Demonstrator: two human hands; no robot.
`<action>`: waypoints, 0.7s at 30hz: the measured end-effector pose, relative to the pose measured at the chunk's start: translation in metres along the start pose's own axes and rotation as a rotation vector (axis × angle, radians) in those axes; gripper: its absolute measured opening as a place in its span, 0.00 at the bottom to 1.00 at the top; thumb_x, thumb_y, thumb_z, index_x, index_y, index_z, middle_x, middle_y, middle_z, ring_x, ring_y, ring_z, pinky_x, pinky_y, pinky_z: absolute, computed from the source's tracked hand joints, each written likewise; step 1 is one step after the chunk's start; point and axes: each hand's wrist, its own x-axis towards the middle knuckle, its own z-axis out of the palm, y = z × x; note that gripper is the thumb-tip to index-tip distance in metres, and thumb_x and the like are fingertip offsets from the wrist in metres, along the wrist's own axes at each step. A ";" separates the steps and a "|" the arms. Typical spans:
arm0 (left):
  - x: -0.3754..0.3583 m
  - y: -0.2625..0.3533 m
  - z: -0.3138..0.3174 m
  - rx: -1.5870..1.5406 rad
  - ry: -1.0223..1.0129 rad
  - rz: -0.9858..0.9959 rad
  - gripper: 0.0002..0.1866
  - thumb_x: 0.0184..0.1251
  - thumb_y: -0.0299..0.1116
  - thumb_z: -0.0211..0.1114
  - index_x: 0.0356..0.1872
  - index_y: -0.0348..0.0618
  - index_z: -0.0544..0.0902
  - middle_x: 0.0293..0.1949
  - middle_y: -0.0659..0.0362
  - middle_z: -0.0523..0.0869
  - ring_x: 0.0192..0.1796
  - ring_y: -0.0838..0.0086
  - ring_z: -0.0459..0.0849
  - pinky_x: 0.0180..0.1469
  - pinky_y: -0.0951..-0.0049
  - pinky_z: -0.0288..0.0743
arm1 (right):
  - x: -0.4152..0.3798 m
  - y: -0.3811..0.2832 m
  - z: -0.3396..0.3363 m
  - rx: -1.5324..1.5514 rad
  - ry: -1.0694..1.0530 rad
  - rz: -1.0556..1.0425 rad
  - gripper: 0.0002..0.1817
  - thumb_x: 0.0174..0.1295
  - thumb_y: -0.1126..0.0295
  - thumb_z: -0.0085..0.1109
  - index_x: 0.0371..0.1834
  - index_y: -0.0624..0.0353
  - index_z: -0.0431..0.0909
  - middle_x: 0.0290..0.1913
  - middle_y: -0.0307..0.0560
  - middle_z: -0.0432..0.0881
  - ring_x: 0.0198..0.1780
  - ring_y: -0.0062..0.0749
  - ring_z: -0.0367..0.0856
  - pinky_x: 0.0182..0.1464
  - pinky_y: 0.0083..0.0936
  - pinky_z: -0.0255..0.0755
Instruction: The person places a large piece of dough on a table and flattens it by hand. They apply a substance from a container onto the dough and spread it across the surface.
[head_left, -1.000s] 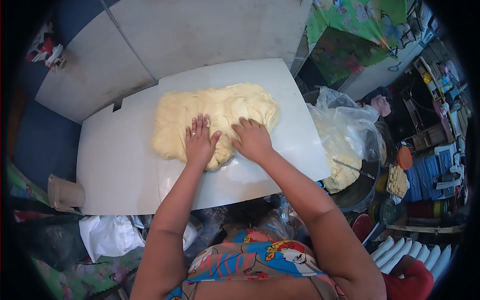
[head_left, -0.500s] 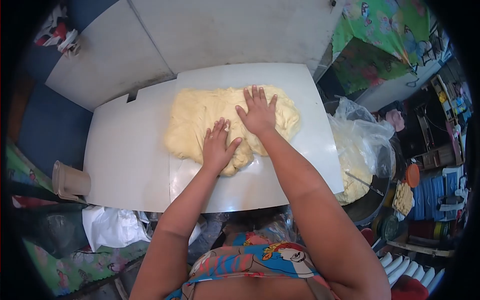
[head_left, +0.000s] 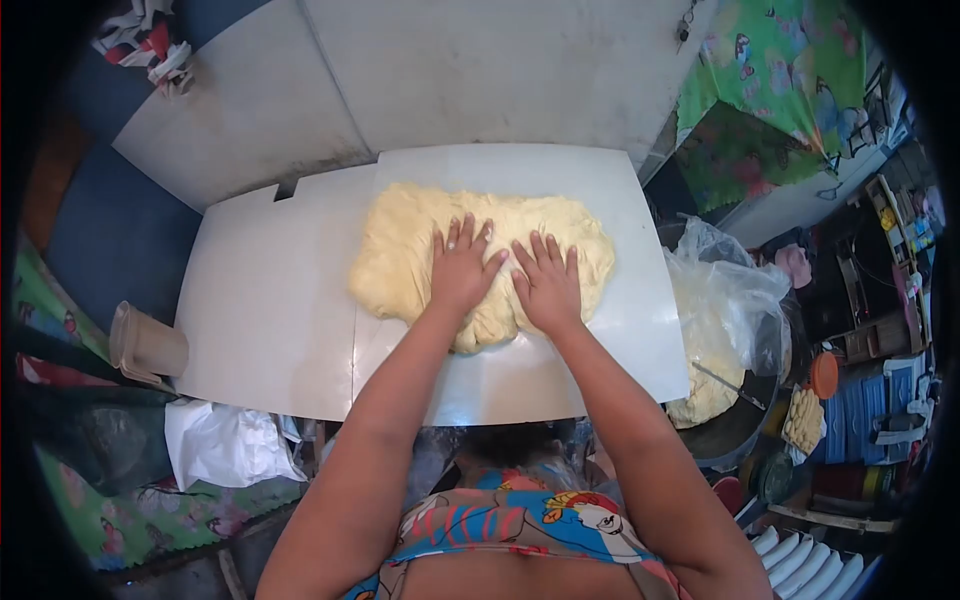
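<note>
Dough pale yellow, lumpy, flattened, near far edge of white board. Left hand, right hand flat on its near part, fingers spread. Plastic bag beyond right edge; grey wall behind.

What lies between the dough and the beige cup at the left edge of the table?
In the head view, only bare white table lies between the dough and the beige cup; nothing else sits on that stretch.
</note>
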 end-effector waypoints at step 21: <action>-0.025 -0.001 -0.009 0.026 0.008 -0.109 0.37 0.68 0.58 0.47 0.70 0.44 0.60 0.70 0.46 0.61 0.73 0.53 0.55 0.73 0.51 0.41 | 0.098 -0.016 -0.190 0.736 0.474 -0.226 0.33 0.62 0.59 0.58 0.68 0.64 0.63 0.69 0.59 0.62 0.73 0.52 0.55 0.73 0.43 0.45</action>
